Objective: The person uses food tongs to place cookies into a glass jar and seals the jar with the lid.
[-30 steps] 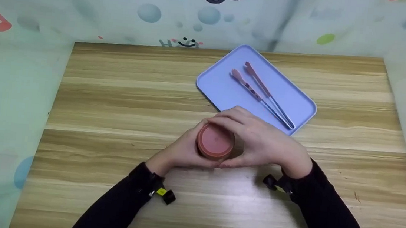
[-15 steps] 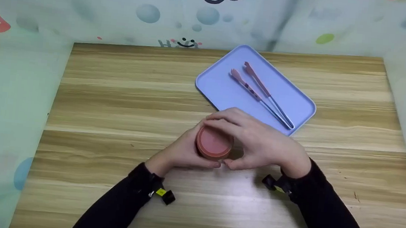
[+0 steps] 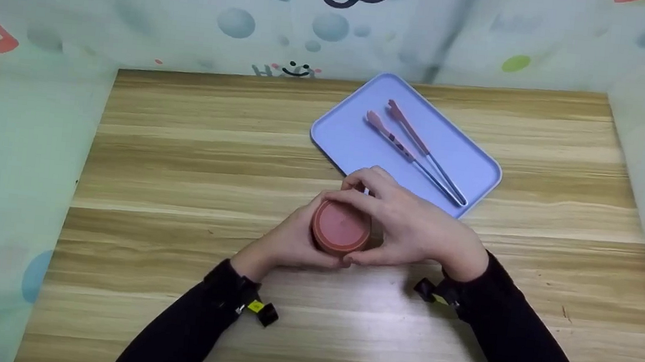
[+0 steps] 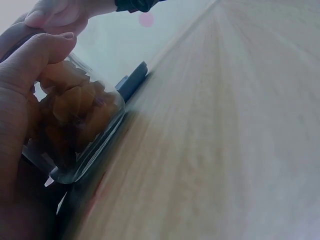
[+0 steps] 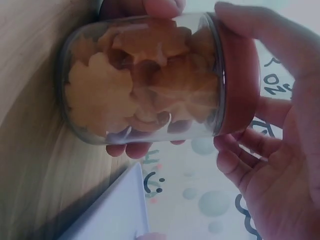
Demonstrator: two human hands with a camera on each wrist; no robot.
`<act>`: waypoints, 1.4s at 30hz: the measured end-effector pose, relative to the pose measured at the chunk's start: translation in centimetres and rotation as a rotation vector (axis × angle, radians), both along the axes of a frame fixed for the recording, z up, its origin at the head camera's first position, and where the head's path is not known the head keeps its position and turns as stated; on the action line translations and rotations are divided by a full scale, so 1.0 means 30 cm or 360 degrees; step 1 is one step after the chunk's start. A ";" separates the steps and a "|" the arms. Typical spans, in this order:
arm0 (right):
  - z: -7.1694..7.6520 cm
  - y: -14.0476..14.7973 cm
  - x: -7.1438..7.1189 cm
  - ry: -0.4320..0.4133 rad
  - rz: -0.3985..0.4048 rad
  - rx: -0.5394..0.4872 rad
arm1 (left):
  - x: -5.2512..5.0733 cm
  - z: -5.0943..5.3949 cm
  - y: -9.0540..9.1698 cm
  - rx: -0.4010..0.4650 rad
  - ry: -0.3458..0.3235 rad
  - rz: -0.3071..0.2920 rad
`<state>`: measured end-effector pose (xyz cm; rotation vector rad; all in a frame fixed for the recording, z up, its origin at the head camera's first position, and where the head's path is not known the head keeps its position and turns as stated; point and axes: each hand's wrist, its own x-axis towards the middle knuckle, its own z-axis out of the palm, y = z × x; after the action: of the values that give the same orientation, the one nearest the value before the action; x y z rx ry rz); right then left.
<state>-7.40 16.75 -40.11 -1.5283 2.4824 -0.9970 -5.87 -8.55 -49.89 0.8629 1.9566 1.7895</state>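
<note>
A clear jar [image 5: 145, 80] with a reddish-brown screw lid [image 3: 342, 225] stands upright on the table. Flower-shaped orange-brown pieces [image 5: 100, 95], which look like biscuits, fill it. Around the jar's body curls my left hand [image 3: 287, 240], its thumb on the near side; the head view mostly hides the glass. My right hand [image 3: 412, 228] grips the lid by its rim, thumb at the near edge and fingers at the far edge. In the right wrist view, left fingertips [image 5: 137, 150] show past the glass. The lid sits on the jar.
Behind the hands lies a lilac tray [image 3: 339, 135], set at an angle. On it rest tongs [image 3: 420, 146] with pink tips and metal arms. The wood-grain table [image 3: 194, 163] is bordered by printed pale curtains [image 3: 184, 20] at the back and sides.
Half a second ago my right thumb stood a little off the lid's near edge; now it is back against it. The right fingers have spread slightly. My left hand and the jar stay in place.
</note>
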 end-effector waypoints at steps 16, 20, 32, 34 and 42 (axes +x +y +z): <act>-0.010 -0.011 -0.012 -0.0048 -0.0067 -0.0009 | -0.004 0.003 0.003 -0.0004 0.0043 0.0029; -0.001 -0.013 -0.006 -0.0050 -0.0117 0.0009 | -0.002 0.004 0.007 0.0022 0.0018 0.0029; 0.015 -0.019 0.008 -0.0042 -0.0167 0.0079 | 0.002 0.004 0.003 0.0085 -0.0080 0.0015; 0.013 -0.018 0.011 -0.0048 -0.0172 0.0081 | 0.004 0.005 0.001 0.0090 -0.0087 0.0012; 0.001 0.005 0.005 -0.0066 -0.0184 0.0046 | -0.012 0.010 0.014 0.0013 -0.0067 -0.0029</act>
<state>-7.23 16.91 -40.07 -1.3554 2.5702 -0.9930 -6.22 -8.14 -49.58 0.8363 1.9109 1.7917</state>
